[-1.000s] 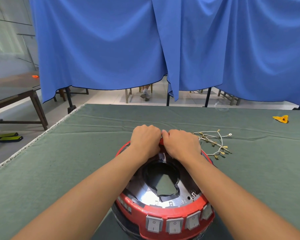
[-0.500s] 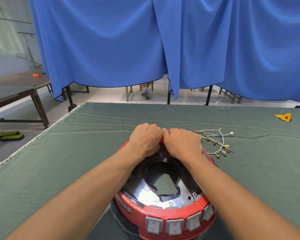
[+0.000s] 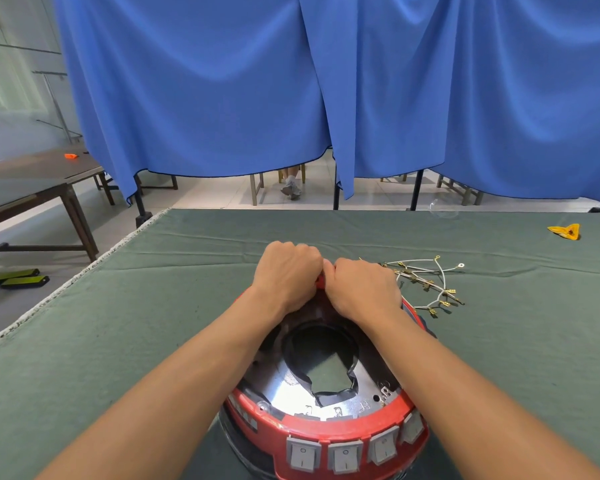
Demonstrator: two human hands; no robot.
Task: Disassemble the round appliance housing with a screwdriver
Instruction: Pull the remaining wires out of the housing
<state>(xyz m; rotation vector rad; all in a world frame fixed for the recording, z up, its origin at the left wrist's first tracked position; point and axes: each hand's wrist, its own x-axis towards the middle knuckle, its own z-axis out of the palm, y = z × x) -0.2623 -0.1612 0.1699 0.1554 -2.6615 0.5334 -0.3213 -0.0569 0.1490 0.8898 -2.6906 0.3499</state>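
Note:
The round appliance housing [image 3: 326,424] lies on the green table right in front of me, a red ring with a shiny metal inner plate, a dark central hole and several grey rocker switches along its near side. My left hand [image 3: 286,273] and my right hand [image 3: 362,287] sit side by side on the housing's far rim, fingers curled over the red edge and gripping it. Both fingertips are hidden behind the rim. No screwdriver is in view.
A bundle of white wires [image 3: 426,282] with brass terminals lies just right of my right hand. A small yellow piece [image 3: 565,231] sits at the far right. The green cloth table [image 3: 118,323] ends at the left edge; blue curtains hang behind.
Both hands keep their grip on the far rim. The view has tilted slightly, and the housing's far side appears a little higher.

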